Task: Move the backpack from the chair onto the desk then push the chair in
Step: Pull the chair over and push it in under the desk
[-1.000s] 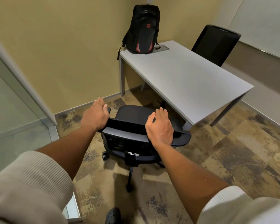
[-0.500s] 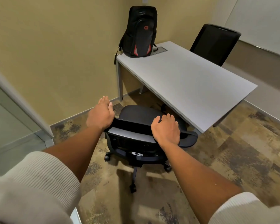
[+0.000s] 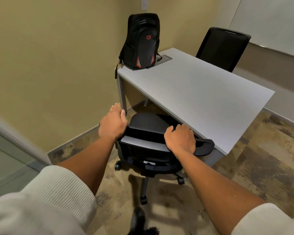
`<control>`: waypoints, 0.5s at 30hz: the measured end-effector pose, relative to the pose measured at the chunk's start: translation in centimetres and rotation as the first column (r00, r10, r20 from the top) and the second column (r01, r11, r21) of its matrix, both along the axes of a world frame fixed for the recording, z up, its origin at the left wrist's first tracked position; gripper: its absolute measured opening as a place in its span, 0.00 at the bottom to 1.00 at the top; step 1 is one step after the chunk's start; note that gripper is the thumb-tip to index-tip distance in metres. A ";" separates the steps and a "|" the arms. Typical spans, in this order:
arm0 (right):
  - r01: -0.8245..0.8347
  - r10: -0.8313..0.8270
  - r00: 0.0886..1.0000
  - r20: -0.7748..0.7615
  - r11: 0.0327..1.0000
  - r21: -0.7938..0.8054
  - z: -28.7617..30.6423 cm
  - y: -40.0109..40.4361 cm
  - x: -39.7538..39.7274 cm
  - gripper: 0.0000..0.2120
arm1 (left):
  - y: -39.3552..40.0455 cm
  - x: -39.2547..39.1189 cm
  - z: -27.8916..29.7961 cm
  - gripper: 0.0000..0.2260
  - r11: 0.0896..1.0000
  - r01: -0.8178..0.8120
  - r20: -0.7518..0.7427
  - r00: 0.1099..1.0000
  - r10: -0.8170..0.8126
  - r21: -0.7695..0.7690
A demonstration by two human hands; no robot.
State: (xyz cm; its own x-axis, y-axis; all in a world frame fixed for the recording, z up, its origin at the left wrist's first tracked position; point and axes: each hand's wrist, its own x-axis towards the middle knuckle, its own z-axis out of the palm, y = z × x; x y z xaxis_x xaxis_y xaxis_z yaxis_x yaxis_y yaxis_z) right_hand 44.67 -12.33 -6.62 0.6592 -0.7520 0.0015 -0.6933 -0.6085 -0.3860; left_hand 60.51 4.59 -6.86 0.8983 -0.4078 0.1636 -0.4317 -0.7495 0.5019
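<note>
Head view: the black backpack (image 3: 141, 42) stands upright on the far corner of the grey desk (image 3: 196, 92), against the wall. Left hand (image 3: 112, 123) and right hand (image 3: 180, 141) both curl over the top of the office chair (image 3: 148, 131) backrest, whose seat lies partly under the desk edge.

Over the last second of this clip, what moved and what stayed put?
The swivel chair rolled forward, its seat now partly under the desk edge. Both hands kept their grip on the backrest top: left hand, right hand. The backpack stayed upright at the desk's far corner, and the second chair did not move.
</note>
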 end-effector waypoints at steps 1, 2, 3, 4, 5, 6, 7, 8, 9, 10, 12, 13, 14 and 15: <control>0.013 -0.013 1.000 -0.003 1.000 0.005 0.0 -0.3 1.0 0.24 | -0.4 1.1 0.1 0.21 1.000 0.011 0.004 1.000 -0.011 0.005; 0.028 -0.028 1.000 -0.006 1.000 0.012 0.0 -0.6 2.0 0.25 | -0.9 2.3 0.2 0.21 1.000 0.021 0.005 1.000 -0.021 0.009; 0.044 -0.044 0.999 -0.011 0.999 0.018 -0.1 -0.8 3.0 0.26 | -1.3 3.5 0.3 0.21 1.000 0.029 0.003 1.000 -0.029 0.010; 0.057 -0.057 0.998 -0.020 0.998 0.021 -0.1 -1.0 4.0 0.26 | -1.6 4.7 0.3 0.21 0.999 0.040 -0.002 0.999 -0.040 0.012; 0.065 -0.064 0.998 -0.029 0.998 0.021 -0.2 -1.1 5.0 0.26 | -1.9 5.8 0.3 0.21 0.998 0.052 -0.008 0.999 -0.052 0.016; 0.071 -0.070 0.997 -0.037 0.997 0.018 -0.3 -1.3 5.9 0.27 | -2.3 6.9 0.3 0.21 0.998 0.066 -0.011 0.998 -0.066 0.021; 0.083 -0.082 0.995 -0.051 0.996 0.019 -0.4 -1.5 6.9 0.27 | -2.7 8.1 0.4 0.21 0.996 0.079 -0.015 0.997 -0.079 0.029; 0.092 -0.091 0.993 -0.069 0.996 0.020 -0.4 -1.6 7.7 0.27 | -3.0 9.0 0.4 0.20 0.996 0.086 -0.022 0.996 -0.086 0.036; 0.096 -0.095 0.992 -0.083 0.995 0.018 -0.5 -1.8 8.3 0.27 | -3.2 9.7 0.4 0.20 0.995 0.091 -0.026 0.996 -0.090 0.040; 0.101 -0.100 0.991 -0.084 0.995 0.017 -0.5 -2.0 9.0 0.27 | -3.6 10.6 0.4 0.20 0.994 0.099 -0.027 0.995 -0.098 0.039; 0.123 -0.121 0.990 -0.069 0.992 0.026 -0.6 -2.5 10.5 0.27 | -4.4 12.4 0.4 0.21 0.993 0.114 -0.025 0.993 -0.113 0.026; 0.134 -0.132 0.989 -0.060 0.991 0.031 -0.6 -2.6 11.1 0.27 | -4.7 13.2 0.4 0.20 0.993 0.119 -0.026 0.993 -0.119 0.020; 0.140 -0.138 0.989 -0.053 0.989 0.036 -0.7 -2.7 11.7 0.26 | -5.0 13.9 0.4 0.20 0.992 0.122 -0.032 0.992 -0.122 0.017; 0.144 -0.143 0.989 -0.044 0.989 0.038 -0.8 -2.8 12.1 0.26 | -5.3 14.6 0.5 0.20 0.992 0.124 -0.036 0.992 -0.124 0.014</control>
